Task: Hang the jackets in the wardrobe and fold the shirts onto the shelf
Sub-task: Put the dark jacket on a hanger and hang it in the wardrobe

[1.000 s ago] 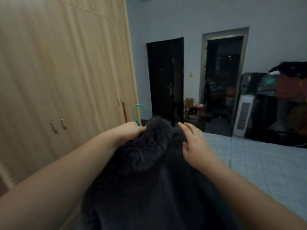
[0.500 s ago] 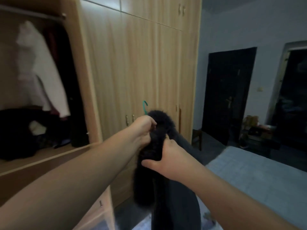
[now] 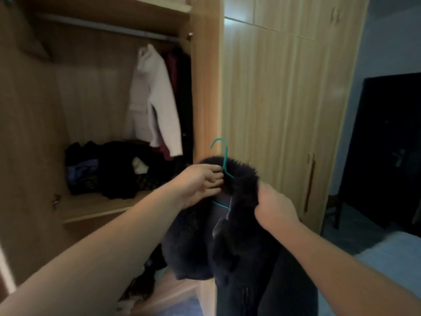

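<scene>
Dim bedroom, light-wood wardrobe [image 3: 273,99] filling most of view. Left compartment standing open: metal rail [image 3: 102,27] across top, white jacket [image 3: 155,99] hanging from it toward right end, darker garments [image 3: 182,92] hung just behind, against the partition. Below, on the shelf [image 3: 95,207], a heap of dark clothes [image 3: 109,169], unfolded. More clothing [image 3: 141,283] spilled low down, at foot of wardrobe.

Centre, in front of the partition: left hand [image 3: 200,184], fingers curled, pinching the neck of a teal hanger [image 3: 222,160]; hook pointing up, free of the rail and well below it. Dark jacket [image 3: 232,236] with furry collar draped on the hanger, held up in mid-air, body hanging down toward bottom edge. Right hand [image 3: 274,207] closed on the collar's right side, fingers buried in the fur.

Right of that: closed wardrobe doors with vertical handles [image 3: 309,181]. Far right: dark door [image 3: 387,144] in a pale wall, corner of a light blue bed [image 3: 391,254] at lower right.
</scene>
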`<move>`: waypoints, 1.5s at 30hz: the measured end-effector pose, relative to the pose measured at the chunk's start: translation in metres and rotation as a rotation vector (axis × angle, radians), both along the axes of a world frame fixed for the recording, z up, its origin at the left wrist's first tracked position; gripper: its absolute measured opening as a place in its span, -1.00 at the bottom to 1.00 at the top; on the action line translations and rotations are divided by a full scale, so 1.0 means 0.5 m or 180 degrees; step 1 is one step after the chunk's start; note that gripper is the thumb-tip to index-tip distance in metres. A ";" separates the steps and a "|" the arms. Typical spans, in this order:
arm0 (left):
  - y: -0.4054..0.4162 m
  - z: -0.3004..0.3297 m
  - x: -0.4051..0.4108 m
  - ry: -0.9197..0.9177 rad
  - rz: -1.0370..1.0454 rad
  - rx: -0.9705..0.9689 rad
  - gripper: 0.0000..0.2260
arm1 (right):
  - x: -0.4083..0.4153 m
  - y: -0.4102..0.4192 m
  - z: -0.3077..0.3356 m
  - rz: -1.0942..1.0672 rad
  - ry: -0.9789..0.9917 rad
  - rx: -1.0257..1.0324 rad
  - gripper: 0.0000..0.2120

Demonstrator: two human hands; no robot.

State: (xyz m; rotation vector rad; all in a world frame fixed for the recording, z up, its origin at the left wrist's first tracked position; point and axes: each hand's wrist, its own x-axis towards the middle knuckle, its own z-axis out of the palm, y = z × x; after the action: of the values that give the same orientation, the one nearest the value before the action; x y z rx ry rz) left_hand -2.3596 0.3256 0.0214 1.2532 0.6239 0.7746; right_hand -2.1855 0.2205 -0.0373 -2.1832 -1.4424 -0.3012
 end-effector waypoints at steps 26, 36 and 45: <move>0.450 -0.025 -0.351 0.3216 0.1424 0.3628 -0.31 | -0.059 0.590 0.053 0.2354 0.0687 0.0115 -0.46; 0.667 0.014 -0.369 0.3419 0.2557 0.3854 -0.61 | -0.130 0.887 0.114 0.2852 0.0026 -0.0225 -0.83; 0.995 0.155 -0.449 0.3585 0.3263 0.4464 -0.46 | -0.243 1.172 0.303 0.2303 -0.0987 0.0785 -0.45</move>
State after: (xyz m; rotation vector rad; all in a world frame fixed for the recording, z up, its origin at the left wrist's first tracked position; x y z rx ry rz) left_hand -2.5840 0.8229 0.0988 2.7730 1.9056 1.4093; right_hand -2.3068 0.8067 0.1144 -1.3421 -2.1187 -0.5282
